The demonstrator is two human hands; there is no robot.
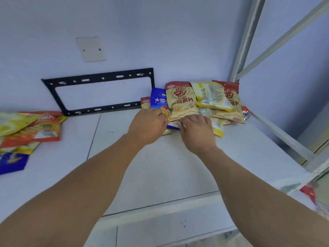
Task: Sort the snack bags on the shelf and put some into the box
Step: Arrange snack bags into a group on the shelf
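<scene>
A: Where are the hands?
B: Both out over the shelf point(169, 166), at the near edge of the pile point(201, 104) of snack bags heaped in the back corner, toward 1 o'clock.
A: Left hand point(146, 126)?
B: Fingers curled onto the lower left edge of the tan bag point(181, 102), next to the blue bag point(158, 99). Looks like a grip on the tan bag's edge, though fingertips partly hidden.
A: Right hand point(196, 131)?
B: Knuckles up, fingers bent down onto the bottom of that same tan bag, just above a small blue-edged packet point(175, 126) lying between the two hands. Clamped or only pressing: cannot tell, fingertips out of sight.
A: Rest of the pile?
B: Yellow bag point(211, 95) lying tilted across the top, a second tan bag point(233, 100) behind it at 2 o'clock, leaning on the wall.
A: Anything else?
B: Second heap point(30, 131) far out at 9 o'clock, red, yellow and blue bags overlapping. Black bracket point(99, 77) on the wall at 11 o'clock, blank plate point(90, 49) above it. Grey frame point(249, 41) rising at 2 o'clock.
</scene>
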